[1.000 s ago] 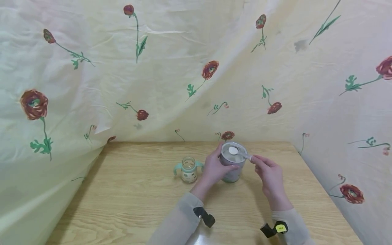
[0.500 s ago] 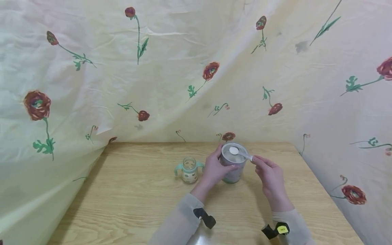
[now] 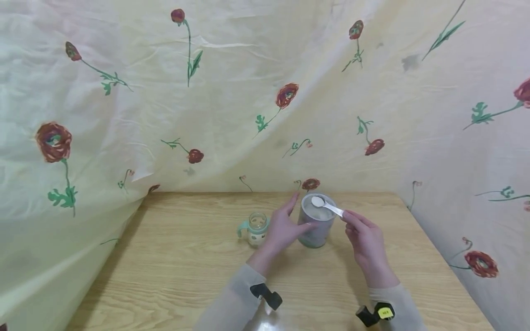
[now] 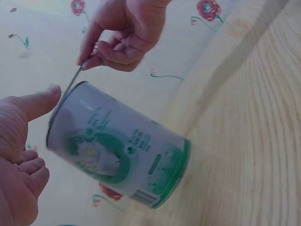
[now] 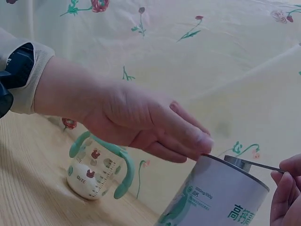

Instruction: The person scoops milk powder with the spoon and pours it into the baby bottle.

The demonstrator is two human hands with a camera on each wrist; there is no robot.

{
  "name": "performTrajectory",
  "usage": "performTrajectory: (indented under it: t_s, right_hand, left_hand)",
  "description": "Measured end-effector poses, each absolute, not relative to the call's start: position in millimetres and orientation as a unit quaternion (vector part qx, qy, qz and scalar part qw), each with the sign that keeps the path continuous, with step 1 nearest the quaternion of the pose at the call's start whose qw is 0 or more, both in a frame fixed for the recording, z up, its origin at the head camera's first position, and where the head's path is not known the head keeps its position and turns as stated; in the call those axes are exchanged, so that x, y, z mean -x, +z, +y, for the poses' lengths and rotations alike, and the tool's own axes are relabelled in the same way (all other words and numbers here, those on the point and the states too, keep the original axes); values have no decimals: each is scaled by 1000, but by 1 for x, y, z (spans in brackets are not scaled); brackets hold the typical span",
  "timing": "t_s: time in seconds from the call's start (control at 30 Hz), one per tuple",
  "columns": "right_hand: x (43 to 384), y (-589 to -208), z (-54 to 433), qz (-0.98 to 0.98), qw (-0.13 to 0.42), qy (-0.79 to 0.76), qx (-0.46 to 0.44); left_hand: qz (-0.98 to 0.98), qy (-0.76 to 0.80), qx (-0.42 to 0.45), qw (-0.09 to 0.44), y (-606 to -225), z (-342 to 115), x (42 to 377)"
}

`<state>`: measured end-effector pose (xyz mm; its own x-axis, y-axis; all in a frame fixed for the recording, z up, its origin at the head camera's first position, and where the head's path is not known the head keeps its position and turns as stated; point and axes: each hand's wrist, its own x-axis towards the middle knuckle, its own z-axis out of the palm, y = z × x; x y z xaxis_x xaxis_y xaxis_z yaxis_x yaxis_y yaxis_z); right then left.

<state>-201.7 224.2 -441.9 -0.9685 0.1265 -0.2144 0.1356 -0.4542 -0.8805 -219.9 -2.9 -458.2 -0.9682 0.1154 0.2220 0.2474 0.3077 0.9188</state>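
Observation:
A pale milk powder can (image 3: pixel 315 233) with green print (image 4: pixel 117 155) stands on the wooden table. My right hand (image 3: pixel 366 239) pinches the handle of a long-handled scoop (image 3: pixel 332 208), its bowl filled level with white powder at the can's mouth. In the right wrist view the scoop's bowl (image 5: pixel 237 163) shows just above the rim. My left hand (image 3: pixel 285 229) is beside the can, thumb and fingers spread and extended, fingertips close to the rim. In the left wrist view a gap shows between most of that hand (image 4: pixel 19 146) and the can.
Left of the can, partly behind my left hand, stands a lidless baby bottle (image 5: pixel 91 172) with mint-green handles and white contents. Flower-printed cloth (image 3: pixel 232 92) hangs behind and along both sides of the wooden table (image 3: pixel 174 257).
My left hand has let go of the can and shifted left, now overlapping the bottle's right handle. The scoop has risen slightly in my right hand.

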Motion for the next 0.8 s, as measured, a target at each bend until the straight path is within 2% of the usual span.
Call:
performTrajectory:
  t_s: [0.47,0.8]
  right_hand:
    - [200,-438,216,479,19,-869,-125]
    - [201,-434,211,433,51,-894,-100]
  left_hand:
    - [-784,-603,124,82,-449,-35,215]
    - [-795,-588,110,104,-449,-64,210]
